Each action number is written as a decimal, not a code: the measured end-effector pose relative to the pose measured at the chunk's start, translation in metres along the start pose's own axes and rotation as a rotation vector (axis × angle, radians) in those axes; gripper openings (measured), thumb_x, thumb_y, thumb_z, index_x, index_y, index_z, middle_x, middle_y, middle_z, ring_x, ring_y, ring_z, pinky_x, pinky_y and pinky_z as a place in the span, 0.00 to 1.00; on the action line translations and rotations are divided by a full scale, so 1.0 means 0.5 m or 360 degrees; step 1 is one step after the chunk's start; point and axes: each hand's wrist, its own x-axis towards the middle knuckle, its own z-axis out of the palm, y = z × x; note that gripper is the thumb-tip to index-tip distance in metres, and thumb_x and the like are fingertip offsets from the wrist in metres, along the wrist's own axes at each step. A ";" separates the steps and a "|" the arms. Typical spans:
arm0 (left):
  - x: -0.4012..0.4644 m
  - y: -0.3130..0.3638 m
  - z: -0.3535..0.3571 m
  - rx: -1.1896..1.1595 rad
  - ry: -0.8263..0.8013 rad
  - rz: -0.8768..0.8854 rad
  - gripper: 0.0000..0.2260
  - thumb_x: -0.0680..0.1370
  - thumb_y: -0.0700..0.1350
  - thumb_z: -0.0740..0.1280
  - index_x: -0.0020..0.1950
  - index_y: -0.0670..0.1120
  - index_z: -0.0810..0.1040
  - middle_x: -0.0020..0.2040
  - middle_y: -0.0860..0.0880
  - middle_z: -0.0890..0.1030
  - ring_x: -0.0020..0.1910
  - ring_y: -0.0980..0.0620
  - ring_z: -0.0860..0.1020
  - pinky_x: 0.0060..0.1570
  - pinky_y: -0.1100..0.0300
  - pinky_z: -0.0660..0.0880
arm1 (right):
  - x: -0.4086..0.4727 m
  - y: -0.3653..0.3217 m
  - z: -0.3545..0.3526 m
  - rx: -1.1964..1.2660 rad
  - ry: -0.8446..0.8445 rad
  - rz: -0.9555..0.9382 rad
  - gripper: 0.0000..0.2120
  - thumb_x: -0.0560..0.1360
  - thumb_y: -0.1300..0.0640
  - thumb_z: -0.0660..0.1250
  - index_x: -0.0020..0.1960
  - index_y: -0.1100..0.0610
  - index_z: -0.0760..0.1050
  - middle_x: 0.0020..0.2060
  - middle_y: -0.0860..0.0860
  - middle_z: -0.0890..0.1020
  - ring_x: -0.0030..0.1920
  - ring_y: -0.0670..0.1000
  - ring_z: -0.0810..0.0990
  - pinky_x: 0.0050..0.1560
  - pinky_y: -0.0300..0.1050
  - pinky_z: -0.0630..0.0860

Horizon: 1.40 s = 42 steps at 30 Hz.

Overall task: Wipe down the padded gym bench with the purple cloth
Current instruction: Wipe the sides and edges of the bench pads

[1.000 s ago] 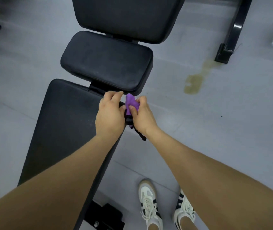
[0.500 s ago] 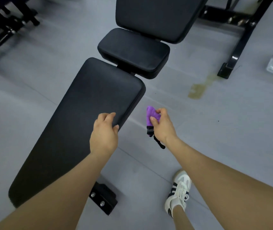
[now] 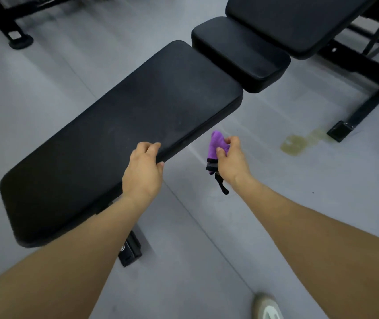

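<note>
Presently, the left hand [image 3: 143, 170] grips the near side edge of the padded gym bench [image 3: 119, 134], fingers curled over the pad. Just beside it, clear of the pad, the right hand [image 3: 232, 163] pinches the bunched purple cloth [image 3: 216, 146] above the grey floor [image 3: 206, 249]. One shoe [image 3: 267, 307] shows below.

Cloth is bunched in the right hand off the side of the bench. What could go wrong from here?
1. The purple cloth is wadded in the right hand, so it may wipe only a narrow strip of the long pad.
2. Its dangling black cord might snag the pad's edge.
3. The yellowish floor stain could be slippery.
</note>
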 end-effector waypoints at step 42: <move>0.105 -0.031 0.252 0.0263 0.1384 0.0547 0.13 0.67 0.32 0.74 0.49 0.40 0.81 0.42 0.46 0.78 0.42 0.43 0.77 0.32 0.53 0.73 | 0.241 0.023 0.119 0.0622 0.1119 -0.0799 0.12 0.80 0.55 0.56 0.60 0.61 0.65 0.56 0.58 0.66 0.54 0.59 0.69 0.40 0.46 0.62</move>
